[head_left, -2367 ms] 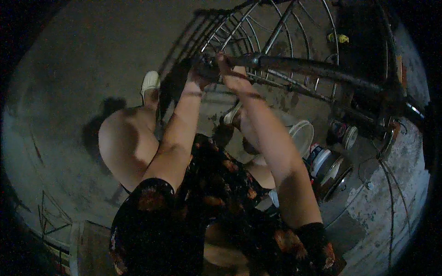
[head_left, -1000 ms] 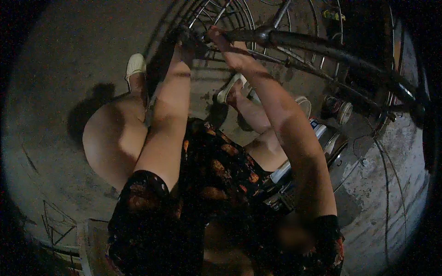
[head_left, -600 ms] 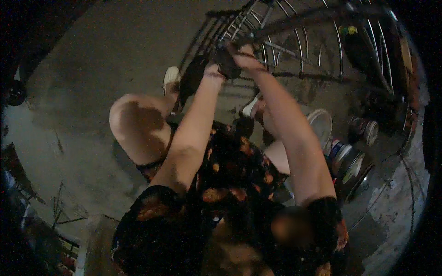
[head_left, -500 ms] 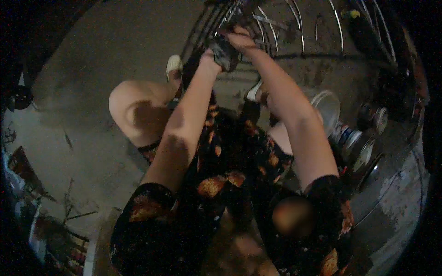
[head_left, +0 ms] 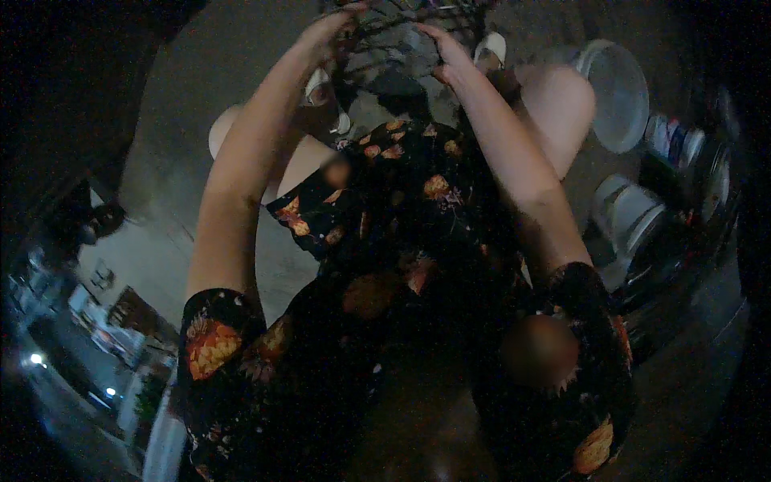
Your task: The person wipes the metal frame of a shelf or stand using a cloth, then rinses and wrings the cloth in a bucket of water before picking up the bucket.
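Both my hands are far out at the top of the view, on either side of a dark wire rack (head_left: 377,32). My left hand (head_left: 331,30) reaches over the rack's left side, fingers stretched; whether it touches the bars is too dim to tell. Opposite it, my right hand (head_left: 444,55) has its fingers and thumb apart, with nothing visible between them. Amid the bars, between the hands, lies a crumpled greyish piece (head_left: 395,50), perhaps cloth, its kind unclear. The rack's far part is cut off by the frame's edge.
My bent knees and light shoes (head_left: 491,50) flank the rack. To the right stand a pale round tub (head_left: 617,96), a white bucket-like container (head_left: 630,213) and several stacked items (head_left: 675,138). Boxes and clutter (head_left: 132,313) lie at the lower left. The light is dim.
My hands were close together at the rack, the left against a dark grey crumpled piece; they have moved apart. The view has shifted, and the rack's curved shiny rods are mostly out of view.
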`<action>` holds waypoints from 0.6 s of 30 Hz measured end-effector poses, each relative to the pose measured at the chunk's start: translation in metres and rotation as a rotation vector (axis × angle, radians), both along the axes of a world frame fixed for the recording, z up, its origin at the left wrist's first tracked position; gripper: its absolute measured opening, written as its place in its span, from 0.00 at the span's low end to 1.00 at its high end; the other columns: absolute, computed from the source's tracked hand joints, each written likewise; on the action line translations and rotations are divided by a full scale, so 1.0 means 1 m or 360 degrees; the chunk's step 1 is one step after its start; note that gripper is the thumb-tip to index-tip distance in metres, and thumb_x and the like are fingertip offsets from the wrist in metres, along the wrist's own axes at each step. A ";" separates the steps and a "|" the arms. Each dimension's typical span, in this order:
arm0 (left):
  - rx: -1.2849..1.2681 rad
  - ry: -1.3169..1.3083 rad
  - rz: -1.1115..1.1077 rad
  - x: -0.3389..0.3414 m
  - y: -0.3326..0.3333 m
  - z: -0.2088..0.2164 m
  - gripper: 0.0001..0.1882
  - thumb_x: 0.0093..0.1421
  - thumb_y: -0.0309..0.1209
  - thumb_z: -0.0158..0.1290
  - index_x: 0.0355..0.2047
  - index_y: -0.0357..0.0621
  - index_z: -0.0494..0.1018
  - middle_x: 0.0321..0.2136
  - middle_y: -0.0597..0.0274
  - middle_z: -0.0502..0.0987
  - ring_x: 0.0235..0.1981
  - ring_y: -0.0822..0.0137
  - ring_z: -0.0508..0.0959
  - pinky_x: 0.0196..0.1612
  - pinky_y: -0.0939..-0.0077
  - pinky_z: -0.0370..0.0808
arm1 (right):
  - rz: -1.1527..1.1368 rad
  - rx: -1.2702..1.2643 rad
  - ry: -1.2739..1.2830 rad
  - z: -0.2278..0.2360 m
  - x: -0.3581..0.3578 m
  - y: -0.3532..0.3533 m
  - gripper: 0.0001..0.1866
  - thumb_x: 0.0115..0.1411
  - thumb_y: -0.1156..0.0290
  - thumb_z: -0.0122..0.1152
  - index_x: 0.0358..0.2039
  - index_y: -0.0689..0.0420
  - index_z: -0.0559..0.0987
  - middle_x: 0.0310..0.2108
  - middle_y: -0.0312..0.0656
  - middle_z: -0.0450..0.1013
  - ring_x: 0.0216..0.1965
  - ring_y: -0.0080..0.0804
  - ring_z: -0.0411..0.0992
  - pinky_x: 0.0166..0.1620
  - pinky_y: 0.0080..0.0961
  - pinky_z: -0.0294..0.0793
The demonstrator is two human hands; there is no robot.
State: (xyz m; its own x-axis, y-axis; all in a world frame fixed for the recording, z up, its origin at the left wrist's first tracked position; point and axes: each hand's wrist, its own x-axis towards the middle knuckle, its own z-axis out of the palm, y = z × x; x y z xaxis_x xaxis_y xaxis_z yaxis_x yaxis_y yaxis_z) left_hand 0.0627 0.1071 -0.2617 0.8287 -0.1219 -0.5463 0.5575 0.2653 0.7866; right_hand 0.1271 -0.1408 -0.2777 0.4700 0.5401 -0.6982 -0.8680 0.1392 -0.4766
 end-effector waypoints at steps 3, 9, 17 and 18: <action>0.0685 0.0311 0.0228 0.021 0.000 0.019 0.28 0.55 0.52 0.52 0.52 0.55 0.66 0.53 0.60 0.64 0.48 0.53 0.68 0.47 0.57 0.71 | 0.0060 0.0014 0.0001 -0.009 0.002 -0.012 0.22 0.56 0.55 0.58 0.47 0.53 0.74 0.46 0.39 0.72 0.47 0.34 0.69 0.52 0.35 0.68; 0.0073 0.0453 0.0431 0.029 0.037 -0.014 0.37 0.55 0.51 0.54 0.60 0.50 0.56 0.60 0.53 0.54 0.56 0.50 0.62 0.54 0.53 0.66 | 0.0333 -0.0499 -0.0432 -0.032 -0.032 0.005 0.39 0.48 0.50 0.63 0.55 0.61 0.66 0.52 0.47 0.66 0.52 0.36 0.64 0.53 0.32 0.65; 0.0310 0.0546 0.0354 0.038 0.001 0.048 0.37 0.58 0.53 0.48 0.61 0.44 0.53 0.61 0.53 0.53 0.61 0.53 0.55 0.60 0.57 0.58 | 0.0404 -0.0100 -0.0774 0.045 -0.041 -0.030 0.46 0.42 0.52 0.66 0.57 0.64 0.60 0.51 0.51 0.66 0.53 0.37 0.63 0.52 0.30 0.63; 0.0345 0.0522 0.0368 0.036 0.006 0.041 0.37 0.58 0.53 0.48 0.60 0.43 0.54 0.60 0.53 0.54 0.61 0.54 0.55 0.60 0.58 0.58 | 0.0475 -0.0016 -0.0785 0.049 -0.037 -0.034 0.45 0.42 0.52 0.66 0.57 0.64 0.61 0.51 0.50 0.66 0.53 0.37 0.63 0.52 0.30 0.63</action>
State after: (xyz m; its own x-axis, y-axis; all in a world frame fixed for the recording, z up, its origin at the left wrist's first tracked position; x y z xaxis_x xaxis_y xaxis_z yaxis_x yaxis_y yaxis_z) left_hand 0.0983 0.1126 -0.2205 0.5995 0.1923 -0.7770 0.7320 0.2609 0.6293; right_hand 0.0896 -0.1750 -0.2283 0.5696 0.6938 -0.4408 -0.5436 -0.0843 -0.8351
